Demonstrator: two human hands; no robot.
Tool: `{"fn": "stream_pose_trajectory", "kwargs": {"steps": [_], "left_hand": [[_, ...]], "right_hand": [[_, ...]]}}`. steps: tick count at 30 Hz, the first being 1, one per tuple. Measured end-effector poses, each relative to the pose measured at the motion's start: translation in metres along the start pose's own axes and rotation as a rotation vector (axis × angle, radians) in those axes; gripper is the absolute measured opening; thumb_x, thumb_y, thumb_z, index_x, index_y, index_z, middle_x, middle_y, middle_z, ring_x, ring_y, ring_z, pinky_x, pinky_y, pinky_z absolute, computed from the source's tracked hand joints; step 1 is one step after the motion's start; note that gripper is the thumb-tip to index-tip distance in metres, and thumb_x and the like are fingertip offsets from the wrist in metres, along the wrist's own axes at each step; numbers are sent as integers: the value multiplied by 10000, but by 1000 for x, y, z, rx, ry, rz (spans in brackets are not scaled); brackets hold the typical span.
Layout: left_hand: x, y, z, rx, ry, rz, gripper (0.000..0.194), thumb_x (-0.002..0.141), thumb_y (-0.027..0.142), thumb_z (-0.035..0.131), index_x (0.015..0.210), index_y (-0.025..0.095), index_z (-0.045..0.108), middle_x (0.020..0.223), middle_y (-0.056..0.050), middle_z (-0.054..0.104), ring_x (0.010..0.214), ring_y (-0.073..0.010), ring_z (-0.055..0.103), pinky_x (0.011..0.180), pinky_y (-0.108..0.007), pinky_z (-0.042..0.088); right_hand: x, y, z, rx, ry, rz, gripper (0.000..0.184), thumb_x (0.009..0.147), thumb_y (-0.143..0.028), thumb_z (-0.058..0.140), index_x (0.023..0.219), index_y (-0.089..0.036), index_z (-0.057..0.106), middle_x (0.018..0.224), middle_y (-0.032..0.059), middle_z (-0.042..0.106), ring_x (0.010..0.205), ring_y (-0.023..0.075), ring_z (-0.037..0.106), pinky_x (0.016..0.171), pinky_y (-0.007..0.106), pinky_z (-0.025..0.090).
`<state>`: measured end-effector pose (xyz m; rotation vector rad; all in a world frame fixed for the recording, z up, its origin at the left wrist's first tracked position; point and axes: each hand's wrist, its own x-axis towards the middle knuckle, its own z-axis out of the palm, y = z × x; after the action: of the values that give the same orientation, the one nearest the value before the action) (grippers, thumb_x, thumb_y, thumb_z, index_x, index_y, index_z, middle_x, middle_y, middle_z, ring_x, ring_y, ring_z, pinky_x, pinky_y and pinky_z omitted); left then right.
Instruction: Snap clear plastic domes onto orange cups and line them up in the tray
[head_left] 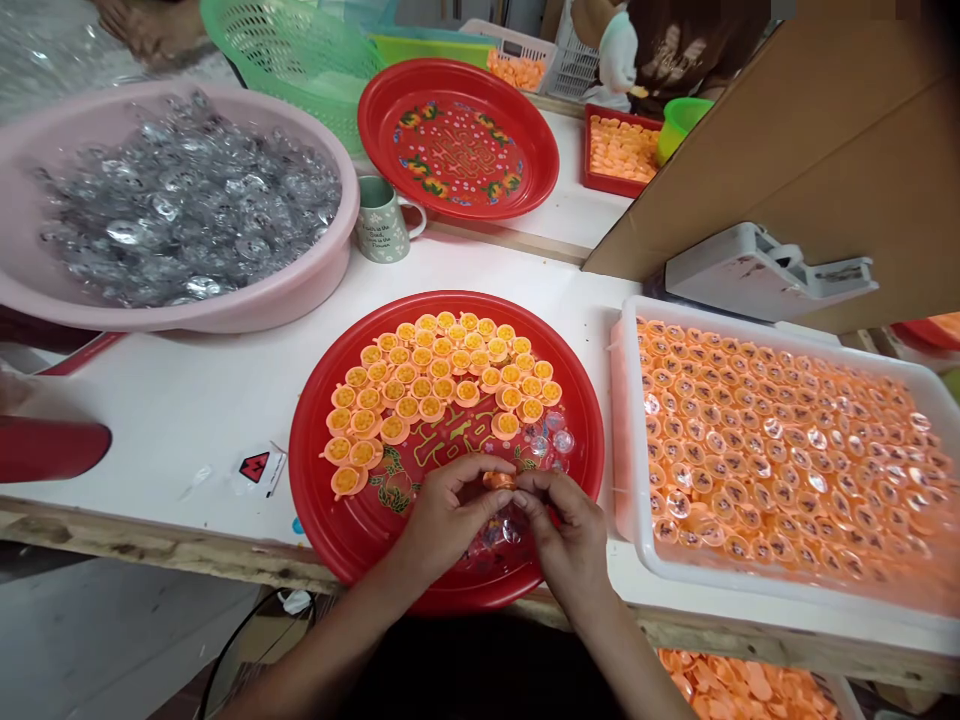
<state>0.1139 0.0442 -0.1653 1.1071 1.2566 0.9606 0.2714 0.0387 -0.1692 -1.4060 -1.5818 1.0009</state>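
Observation:
Over the near part of a red round tray (pixel 315 500), my left hand (pixel 457 505) and my right hand (pixel 562 520) meet. Between their fingertips is a small orange toy cup (pixel 498 481), pinched from both sides and partly hidden by the fingers. Many little orange cups on saucers with yellow tops (pixel 422 357) are spread across the far half of the tray. Several clear plastic discs (pixel 562 441) lie on the tray's right side, and more clear pieces show just below my hands.
At the right stands a white bin (pixel 645 540) full of orange cups with printed tops. A pink basin (pixel 300 310) of clear plastic pieces is at the left, beside a green mug (pixel 382 222). Behind are another red tray (pixel 457 140), a tape dispenser (pixel 765 270) and a cardboard sheet (pixel 787 150). Other people's hands show beyond.

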Motion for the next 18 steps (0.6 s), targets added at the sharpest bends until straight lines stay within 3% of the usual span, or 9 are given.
{"fn": "stream_pose_trajectory", "kwargs": {"steps": [7,10,14,18], "left_hand": [[-4,5,0,109,-3,214,144,811,148,614,904,208,706,912,-31,720,900,-167,655,856,-275,502],[-6,8,2,10,37,110,153,801,171,631,937,206,691,945,-32,708,913,-171,652,832,-270,513],[-6,7,4,-147,-2,-97,218,760,193,667,978,200,676,911,-18,701,870,-169,658,769,-260,535],[-7,3,4,-146,26,-76,172,746,168,675,915,194,682,860,-3,691,832,-149,650,757,-238,525]], "right_hand": [[-7,1,4,48,-16,-2,96,893,-190,560,866,-228,644,790,10,640,709,154,607,642,258,496],[-7,1,6,17,43,-13,69,893,-208,554,876,-222,619,806,19,645,717,162,612,634,262,501],[-7,0,6,-15,56,-18,46,879,-201,565,864,-220,603,788,16,649,680,159,611,602,257,496],[-8,-2,8,26,52,47,46,862,-181,574,846,-220,592,752,-6,630,649,142,590,591,239,481]]}}
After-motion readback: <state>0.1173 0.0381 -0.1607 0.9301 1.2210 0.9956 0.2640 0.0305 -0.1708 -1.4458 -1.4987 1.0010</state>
